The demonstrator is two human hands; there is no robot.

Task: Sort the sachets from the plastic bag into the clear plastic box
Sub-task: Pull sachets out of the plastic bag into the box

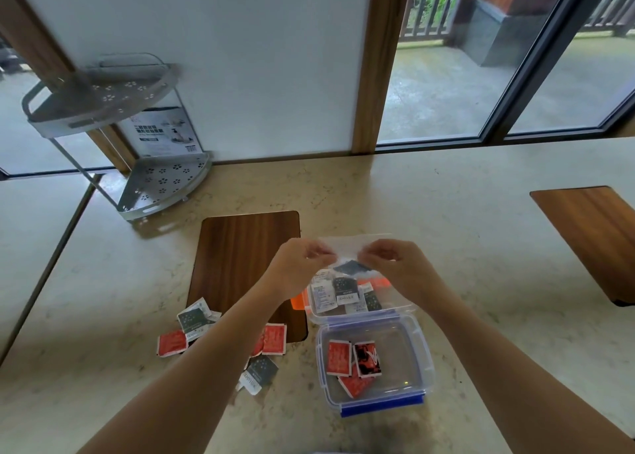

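Fingers of left hand (302,261) and right hand (395,261) pinching bag (347,282) mouth, both clamped on rim, probably pulling it open. Bag hanging above far end of box (421,361). Three sachets (338,357) lying in box; others scattered on counter (446,213). Step: opening bag. Next: one hand reaching inside for sachet.

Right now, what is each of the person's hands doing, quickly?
Left hand: closed, pinching the top edge of the plastic bag.
Right hand: closed, pinching the same bag's top edge.
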